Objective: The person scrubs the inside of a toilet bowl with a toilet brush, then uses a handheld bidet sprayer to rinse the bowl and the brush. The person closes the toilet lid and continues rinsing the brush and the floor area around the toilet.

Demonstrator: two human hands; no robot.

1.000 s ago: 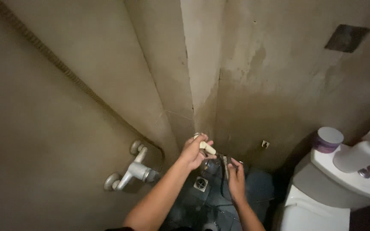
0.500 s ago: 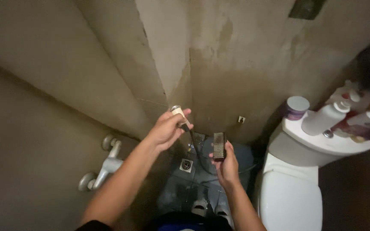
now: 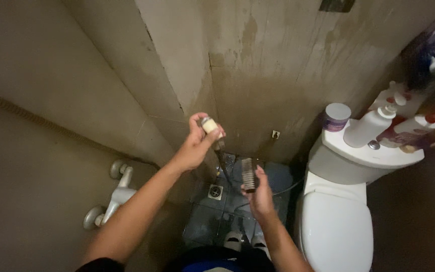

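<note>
Dim bathroom floor tiles lay below, with a drain set in them. Nearest, the right hand gripped a dark comb upright above the floor. Slightly beyond, the left hand was clenched around a pale spray nozzle, its dark hose hanging down. Right of them stood a white toilet, bottles on its tank. Stained walls met behind.

Left hand covers most of the spray nozzle; right hand hides the dark comb's lower end; bottles at the right edge are blurred, partly cut off
</note>
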